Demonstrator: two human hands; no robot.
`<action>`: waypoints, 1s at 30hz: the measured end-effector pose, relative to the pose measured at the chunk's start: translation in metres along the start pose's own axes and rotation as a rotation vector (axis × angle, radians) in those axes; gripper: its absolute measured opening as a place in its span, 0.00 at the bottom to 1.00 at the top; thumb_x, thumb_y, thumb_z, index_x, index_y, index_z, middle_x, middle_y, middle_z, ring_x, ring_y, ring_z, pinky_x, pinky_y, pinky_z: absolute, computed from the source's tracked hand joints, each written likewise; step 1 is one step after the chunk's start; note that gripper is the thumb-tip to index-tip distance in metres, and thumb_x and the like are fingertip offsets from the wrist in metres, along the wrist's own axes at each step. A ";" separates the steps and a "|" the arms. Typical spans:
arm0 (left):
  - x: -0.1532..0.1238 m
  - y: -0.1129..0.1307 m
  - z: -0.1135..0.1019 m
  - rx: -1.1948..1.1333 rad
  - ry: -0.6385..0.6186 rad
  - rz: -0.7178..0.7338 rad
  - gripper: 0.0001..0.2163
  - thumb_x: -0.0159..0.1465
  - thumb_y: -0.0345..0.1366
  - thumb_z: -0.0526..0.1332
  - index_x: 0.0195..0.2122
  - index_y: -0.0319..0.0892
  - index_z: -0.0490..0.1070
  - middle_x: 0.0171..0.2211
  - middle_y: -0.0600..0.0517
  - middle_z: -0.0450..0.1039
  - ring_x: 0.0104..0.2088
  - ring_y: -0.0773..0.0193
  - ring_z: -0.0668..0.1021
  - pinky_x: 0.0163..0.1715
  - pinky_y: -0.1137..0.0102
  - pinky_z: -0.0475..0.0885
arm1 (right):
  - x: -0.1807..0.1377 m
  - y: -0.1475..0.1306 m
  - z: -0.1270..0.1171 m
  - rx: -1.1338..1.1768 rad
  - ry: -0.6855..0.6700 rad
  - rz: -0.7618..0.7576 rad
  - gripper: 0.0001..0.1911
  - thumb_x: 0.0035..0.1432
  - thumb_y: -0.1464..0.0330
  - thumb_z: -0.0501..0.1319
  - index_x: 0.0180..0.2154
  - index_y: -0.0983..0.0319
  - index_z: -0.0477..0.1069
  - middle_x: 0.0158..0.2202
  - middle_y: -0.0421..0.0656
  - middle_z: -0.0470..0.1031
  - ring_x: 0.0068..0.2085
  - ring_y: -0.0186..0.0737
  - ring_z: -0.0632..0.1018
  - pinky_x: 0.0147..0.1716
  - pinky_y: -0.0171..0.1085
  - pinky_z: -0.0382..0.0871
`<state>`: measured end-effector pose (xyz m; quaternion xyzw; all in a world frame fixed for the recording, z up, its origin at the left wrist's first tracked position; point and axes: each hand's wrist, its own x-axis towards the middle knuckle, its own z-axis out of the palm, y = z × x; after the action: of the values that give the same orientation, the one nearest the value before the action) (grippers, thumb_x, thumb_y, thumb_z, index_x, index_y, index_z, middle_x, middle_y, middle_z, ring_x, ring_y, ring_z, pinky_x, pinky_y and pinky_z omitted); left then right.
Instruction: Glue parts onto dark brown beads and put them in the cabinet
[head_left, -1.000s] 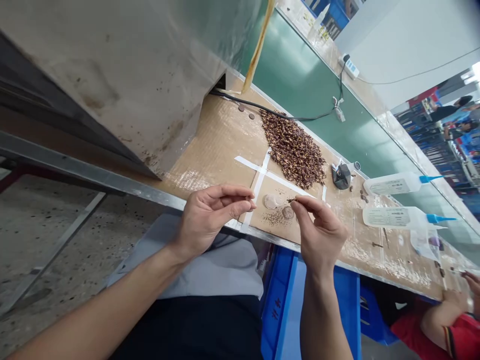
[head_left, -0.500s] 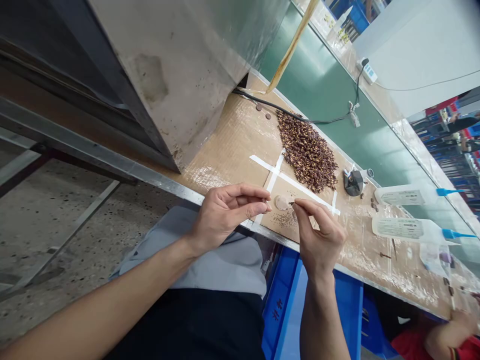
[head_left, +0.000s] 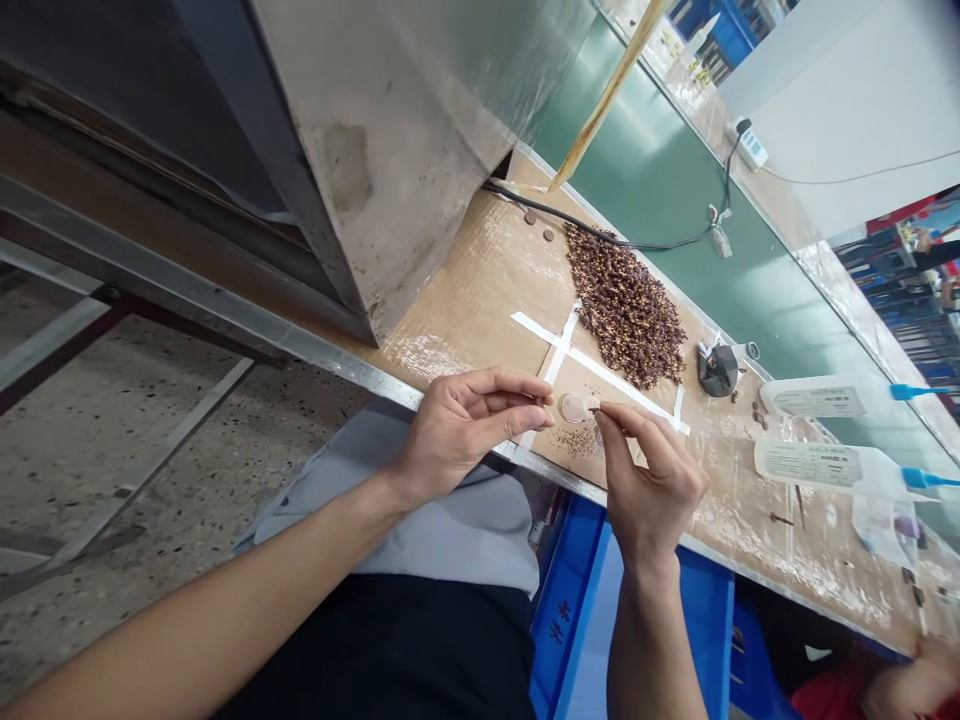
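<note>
My right hand (head_left: pixel 649 475) pinches a small dark piece (head_left: pixel 594 409) between thumb and fingertips, beside a small round pale disc (head_left: pixel 574 407). To the disc's left is my left hand (head_left: pixel 476 425), its thumb and fingers pressed nearly together. Anything between those fingertips is too small to make out. Tiny brown specks (head_left: pixel 576 441) lie scattered under and between the hands, inside an area bounded by white tape (head_left: pixel 559 345). Behind the tape spreads a large pile of small dark reddish-brown and golden pieces (head_left: pixel 626 315).
A metal box (head_left: pixel 420 150) stands at the left on the covered bench (head_left: pixel 465 300). To the right are a black container (head_left: pixel 717 370) and two squeeze bottles with blue tips (head_left: pixel 814 397). A black cable (head_left: pixel 637 243) crosses behind. Below sits a blue crate (head_left: pixel 574 570); another person's arm (head_left: pixel 919 680) shows lower right.
The whole view has shifted slightly, so everything appears a little further right. Both hands keep nearly the same pose around the disc.
</note>
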<state>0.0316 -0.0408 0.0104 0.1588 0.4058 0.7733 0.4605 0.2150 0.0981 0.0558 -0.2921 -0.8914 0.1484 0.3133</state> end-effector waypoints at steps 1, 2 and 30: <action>0.000 -0.001 -0.001 -0.001 0.002 0.000 0.12 0.65 0.39 0.85 0.48 0.43 0.92 0.42 0.45 0.92 0.42 0.55 0.92 0.49 0.66 0.88 | 0.000 0.000 0.000 0.000 0.002 -0.006 0.08 0.81 0.67 0.70 0.52 0.51 0.89 0.48 0.42 0.90 0.47 0.48 0.88 0.54 0.47 0.81; 0.000 -0.002 -0.001 -0.002 0.004 0.000 0.13 0.65 0.39 0.85 0.48 0.43 0.92 0.43 0.45 0.92 0.42 0.56 0.92 0.49 0.66 0.88 | 0.000 0.000 0.000 -0.001 0.004 -0.013 0.07 0.80 0.68 0.71 0.52 0.51 0.89 0.48 0.42 0.90 0.47 0.48 0.88 0.54 0.47 0.80; 0.006 -0.002 -0.008 -0.050 -0.073 -0.050 0.13 0.69 0.37 0.83 0.53 0.44 0.91 0.45 0.46 0.91 0.41 0.61 0.91 0.47 0.70 0.86 | 0.021 0.026 0.002 0.003 0.226 0.020 0.06 0.79 0.64 0.72 0.50 0.55 0.90 0.47 0.43 0.91 0.47 0.49 0.91 0.52 0.48 0.85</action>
<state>0.0241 -0.0389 0.0035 0.1653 0.3732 0.7650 0.4982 0.2114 0.1319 0.0524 -0.3154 -0.8471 0.1192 0.4109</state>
